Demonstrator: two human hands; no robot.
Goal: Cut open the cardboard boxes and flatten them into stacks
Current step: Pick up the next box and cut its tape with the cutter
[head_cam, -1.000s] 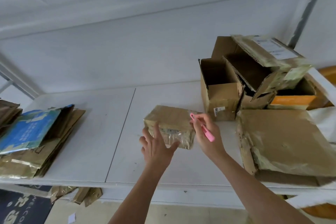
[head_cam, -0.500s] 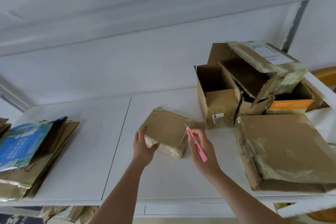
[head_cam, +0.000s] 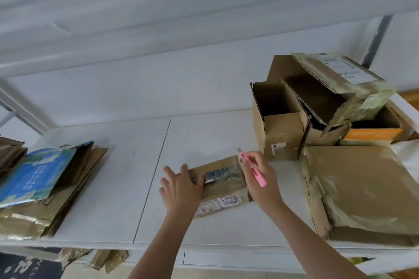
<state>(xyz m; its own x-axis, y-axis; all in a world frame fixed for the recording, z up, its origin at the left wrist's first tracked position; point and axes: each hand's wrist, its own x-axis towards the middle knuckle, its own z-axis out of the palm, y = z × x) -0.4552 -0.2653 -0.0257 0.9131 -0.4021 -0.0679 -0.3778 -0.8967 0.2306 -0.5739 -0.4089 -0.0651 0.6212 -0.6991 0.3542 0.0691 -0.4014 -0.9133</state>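
Pinched in the right hand (head_cam: 260, 176), a pink cutter (head_cam: 252, 170) points blade-up over the far right end of the small box (head_cam: 223, 186) — the left hand (head_cam: 181, 186) presses flat on its left end. Box lies mid-table, near the front edge, long axis left to right: taped, labelled, still sealed.

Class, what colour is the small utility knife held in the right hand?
Pink, seen in the head view: small utility knife.

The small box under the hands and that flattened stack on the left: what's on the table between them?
Nothing: in the head view only bare white table, crossed by a thin seam, separates the small box from the flattened stack.
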